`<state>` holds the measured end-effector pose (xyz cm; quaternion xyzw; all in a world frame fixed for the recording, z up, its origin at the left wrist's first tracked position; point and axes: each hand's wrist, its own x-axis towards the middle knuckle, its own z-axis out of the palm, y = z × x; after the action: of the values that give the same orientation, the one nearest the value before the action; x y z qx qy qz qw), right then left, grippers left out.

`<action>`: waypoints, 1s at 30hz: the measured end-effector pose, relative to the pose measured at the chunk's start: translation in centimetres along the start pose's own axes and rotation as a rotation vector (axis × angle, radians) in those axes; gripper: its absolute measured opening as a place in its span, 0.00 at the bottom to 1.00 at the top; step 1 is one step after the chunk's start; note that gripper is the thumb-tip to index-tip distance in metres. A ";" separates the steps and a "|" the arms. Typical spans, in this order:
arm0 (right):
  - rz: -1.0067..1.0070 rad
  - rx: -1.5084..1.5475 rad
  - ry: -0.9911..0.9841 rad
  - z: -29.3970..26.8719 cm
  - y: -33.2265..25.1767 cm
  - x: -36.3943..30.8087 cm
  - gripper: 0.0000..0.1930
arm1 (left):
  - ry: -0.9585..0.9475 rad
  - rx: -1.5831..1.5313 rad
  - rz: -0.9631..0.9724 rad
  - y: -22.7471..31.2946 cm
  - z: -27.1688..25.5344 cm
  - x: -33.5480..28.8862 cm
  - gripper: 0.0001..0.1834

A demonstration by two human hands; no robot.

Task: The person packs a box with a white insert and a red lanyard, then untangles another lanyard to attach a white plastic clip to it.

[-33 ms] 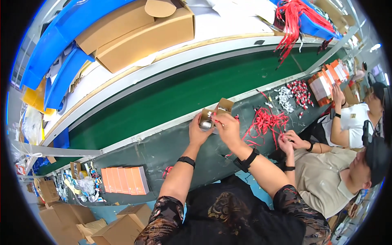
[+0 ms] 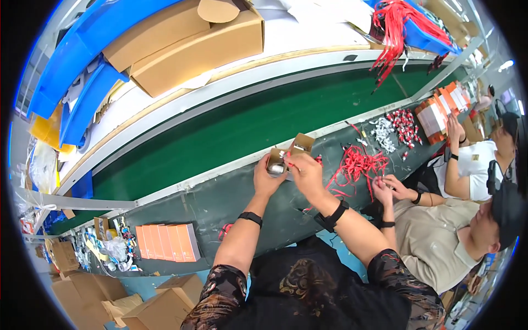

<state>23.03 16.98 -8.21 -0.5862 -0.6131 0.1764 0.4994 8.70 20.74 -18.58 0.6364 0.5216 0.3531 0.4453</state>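
- the left hand [image 2: 267, 177] grips a small open box [image 2: 276, 152], fingers wrapped round its side; the box is held over the dark worktable [image 2: 231, 201], near the pale edging beside the green belt [image 2: 231, 137];
- a white item [image 2: 279, 169] sits inside that box;
- the right hand [image 2: 307, 175] is at the box's mouth, its fingertips pinched on a small red-and-white piece [image 2: 283, 155]; the exact grip is partly hidden;
- a second open box [image 2: 303, 143] stands just beyond the right hand, beside the first;
- to the right lies a tangle of red straps [image 2: 360, 164]; past it, heaps of white parts [image 2: 383, 135] and red-and-white parts [image 2: 406, 127];
- a co-worker's hands [image 2: 383, 190] are near the straps;
- to the left, a row of orange boxes [image 2: 165, 242] stands well apart
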 end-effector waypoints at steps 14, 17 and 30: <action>-0.531 -0.657 -0.695 2.0 -11.3 -3.1 0.15 | 0.571 0.281 0.275 6.7 -7.8 -12.1 0.39; -0.637 -0.316 -0.477 1.2 -14.8 -3.3 0.17 | 0.640 0.162 0.176 8.1 -9.8 -14.0 0.40; 0.019 0.789 -0.473 0.0 -16.0 -8.5 0.32 | 0.509 -0.297 -0.017 15.4 -13.5 -20.7 0.50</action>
<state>12.79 5.39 1.22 -0.3005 -0.5909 0.5299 0.5290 -2.56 2.25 0.88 0.4509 0.5643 0.5702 0.3914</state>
